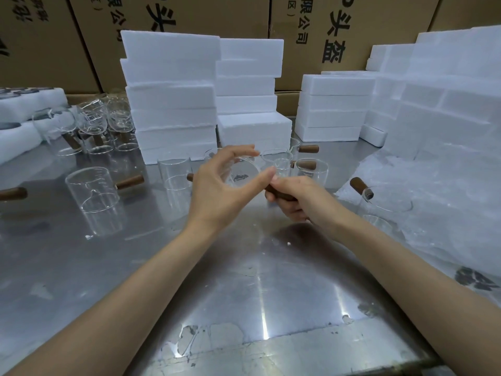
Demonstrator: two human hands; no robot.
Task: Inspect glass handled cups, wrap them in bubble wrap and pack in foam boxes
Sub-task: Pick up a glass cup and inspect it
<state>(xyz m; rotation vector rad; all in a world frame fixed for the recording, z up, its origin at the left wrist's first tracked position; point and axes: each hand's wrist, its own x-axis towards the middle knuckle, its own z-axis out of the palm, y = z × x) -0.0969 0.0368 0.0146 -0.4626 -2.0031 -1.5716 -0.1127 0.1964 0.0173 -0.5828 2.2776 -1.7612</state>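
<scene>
Right hand [291,198] is wrapped around the brown handle [273,191] of a glass cup [244,173], holding it up off the steel tabletop [244,280] at centre frame. Left hand [219,185] cups the glass body, thumb and fingers curved round it; fingertips look close to the rim, but how firm the contact is I can't tell (glass is clear, edges hard to read).

More handled cups stand on the tabletop: one at left [93,191] with its handle pointing right, one just behind the left hand [174,173], a few behind the held cup [309,165]. A crowded cluster of cups [100,126] sits far left, next to white foam packing [19,126].

Another cup [379,199] lies at right on a sheet of bubble wrap [439,202], handle pointing up-left.

Stacks of white foam boxes: tall stack centre-left [170,96], a second touching it on the right [252,90], a lower one [333,104] further right, a big pile far right [447,90]. Cardboard cartons [217,14] line the back.
</scene>
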